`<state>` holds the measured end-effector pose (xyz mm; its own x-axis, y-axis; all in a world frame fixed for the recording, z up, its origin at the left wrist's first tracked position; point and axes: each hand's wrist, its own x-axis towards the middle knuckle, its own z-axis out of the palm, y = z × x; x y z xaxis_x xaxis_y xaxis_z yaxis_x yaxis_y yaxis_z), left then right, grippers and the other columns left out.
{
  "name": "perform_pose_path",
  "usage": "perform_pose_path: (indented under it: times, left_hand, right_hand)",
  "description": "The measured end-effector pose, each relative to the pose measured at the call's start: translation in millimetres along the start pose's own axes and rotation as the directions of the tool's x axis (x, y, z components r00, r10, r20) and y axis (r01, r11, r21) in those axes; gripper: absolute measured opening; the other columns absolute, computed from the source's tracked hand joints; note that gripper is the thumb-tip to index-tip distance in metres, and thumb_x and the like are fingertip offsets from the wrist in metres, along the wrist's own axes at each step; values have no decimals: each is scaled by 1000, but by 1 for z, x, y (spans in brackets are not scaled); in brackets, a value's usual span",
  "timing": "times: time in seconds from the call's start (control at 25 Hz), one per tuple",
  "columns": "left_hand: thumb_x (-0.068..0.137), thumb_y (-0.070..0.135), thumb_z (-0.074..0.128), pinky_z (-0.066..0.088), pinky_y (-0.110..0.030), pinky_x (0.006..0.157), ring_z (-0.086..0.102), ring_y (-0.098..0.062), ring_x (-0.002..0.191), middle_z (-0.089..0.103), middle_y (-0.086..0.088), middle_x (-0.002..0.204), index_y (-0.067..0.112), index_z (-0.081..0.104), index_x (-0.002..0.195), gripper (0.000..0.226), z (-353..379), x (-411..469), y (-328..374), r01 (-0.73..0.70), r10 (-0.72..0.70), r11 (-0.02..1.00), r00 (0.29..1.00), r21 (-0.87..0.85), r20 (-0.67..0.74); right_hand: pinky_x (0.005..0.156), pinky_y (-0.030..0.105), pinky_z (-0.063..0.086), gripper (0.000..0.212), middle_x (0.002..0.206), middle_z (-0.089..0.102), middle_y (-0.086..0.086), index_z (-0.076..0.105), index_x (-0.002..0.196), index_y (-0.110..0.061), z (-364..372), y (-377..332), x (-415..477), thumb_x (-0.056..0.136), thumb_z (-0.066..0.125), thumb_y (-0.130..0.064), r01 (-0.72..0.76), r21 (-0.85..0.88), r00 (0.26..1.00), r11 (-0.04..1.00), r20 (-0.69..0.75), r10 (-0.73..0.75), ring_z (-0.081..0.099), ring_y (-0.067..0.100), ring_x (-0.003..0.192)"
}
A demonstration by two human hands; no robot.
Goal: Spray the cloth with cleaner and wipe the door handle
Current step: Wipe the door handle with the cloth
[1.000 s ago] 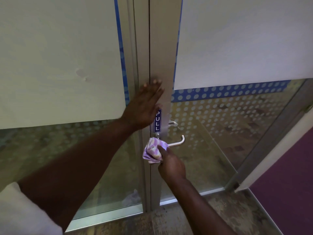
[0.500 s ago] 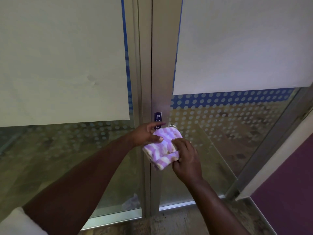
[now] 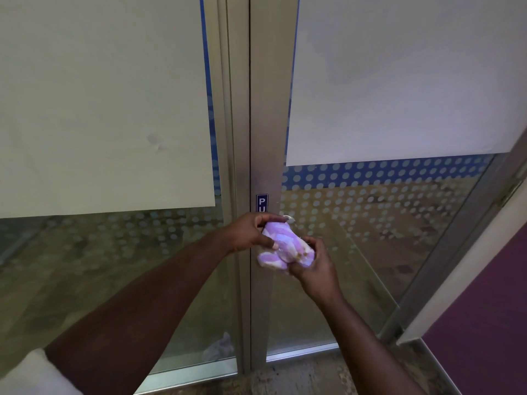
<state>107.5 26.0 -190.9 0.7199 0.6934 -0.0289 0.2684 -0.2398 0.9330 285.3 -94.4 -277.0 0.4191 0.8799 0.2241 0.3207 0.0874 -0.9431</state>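
Note:
A purple-and-white checked cloth point(image 3: 285, 248) is bunched up between both hands in front of the metal door stile point(image 3: 271, 124). My left hand point(image 3: 251, 232) grips its upper left end, thumb on top. My right hand point(image 3: 312, 266) holds its lower right end from below. Only a small silver bit of the door handle point(image 3: 288, 217) shows just above the cloth; the rest is hidden behind cloth and hands. No spray bottle is in view.
A blue PULL sign point(image 3: 261, 202) is half covered by my left hand. Glass door panels with dotted film and white paper sheets point(image 3: 399, 81) stand on both sides. A purple wall point(image 3: 490, 309) runs along the right, past a slanted metal frame.
My left hand came down off the door stile and took hold of the cloth. The cloth left the handle, was spread between both hands, and is now bunched tighter.

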Motion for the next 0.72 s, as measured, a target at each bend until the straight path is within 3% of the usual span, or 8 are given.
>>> perform_pose_path:
  times: [0.08,0.2,0.32,0.4,0.48,0.6,0.68,0.72]
  left_hand:
    - [75,-5,88,60,-24,92,70,-13,112,69,2,128,16,63,140,73,3,0,-3,12,-15,986,1000,167,18]
    - [74,19,94,54,-25,88,66,-17,109,64,3,123,18,68,125,57,8,2,-6,-13,35,924,998,383,-50]
    - [82,29,89,58,-35,87,71,-18,103,72,3,118,22,70,110,34,17,6,-9,3,14,963,998,268,-62]
    - [87,28,86,60,-28,72,75,-8,87,76,5,100,25,67,104,26,26,9,-13,13,0,985,997,170,-77]
    - [89,24,84,55,-17,62,72,2,75,75,7,92,25,66,100,22,34,14,-18,1,7,996,996,87,-92]
    - [90,19,83,59,-22,70,71,-1,79,74,2,96,21,66,103,22,35,16,-24,10,-4,999,993,48,-115]
    - [91,25,82,59,-37,94,70,-13,106,73,-3,118,19,65,120,34,28,13,-27,8,16,985,991,171,-134]
    - [94,31,79,56,-42,103,65,-18,120,68,-5,133,20,62,131,42,20,11,-28,-20,77,948,983,319,-168]
  right_hand:
    - [77,35,60,60,105,73,-6,62,112,-30,-4,4,4,55,81,-23,-20,121,999,992,-37,25,71,11,91]
    - [79,39,55,51,99,75,7,69,105,-15,-7,10,5,55,75,-4,-71,420,989,905,-88,118,68,24,88]
    - [89,56,50,50,111,71,28,66,124,1,-5,13,3,76,77,-7,-137,776,980,615,18,196,67,39,96]
    - [83,51,55,46,109,73,23,64,129,1,3,6,0,86,70,-13,-162,895,979,415,94,180,71,36,86]
    - [66,41,60,34,93,75,15,68,119,0,13,1,-2,86,67,-7,-154,939,978,308,101,183,71,28,72]
    - [56,31,57,32,83,71,13,67,115,-3,26,4,0,85,67,6,-163,901,963,402,57,263,68,19,61]
    - [62,32,55,34,94,69,19,66,119,0,29,10,4,86,68,9,-162,823,956,545,-6,293,67,22,69]
    - [68,33,55,39,100,71,19,65,122,1,29,14,6,85,71,10,-137,741,952,658,-85,294,68,24,78]
